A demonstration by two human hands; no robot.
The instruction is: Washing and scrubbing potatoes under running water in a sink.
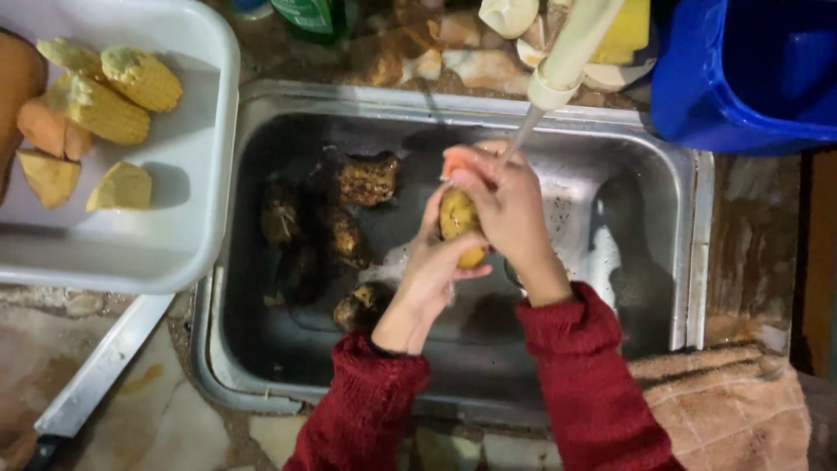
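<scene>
A person rinses a yellow potato (459, 225) under a pale tap (571, 52) over a steel sink (689, 218).

At nine to ten o'clock, a white tub (187, 235) holds three corn pieces (109, 87) and about three orange-yellow chunks (51, 157), seemingly already cleaned. In the basin, about five muddy tubers (366, 179) appear still unwashed. At centre, the left hand (433, 270) cups the one potato from below and the right hand (506, 205) curls over it, both closed on it. A blue bucket (741, 78) stands at two o'clock, a folded towel (724, 401) at four.
</scene>
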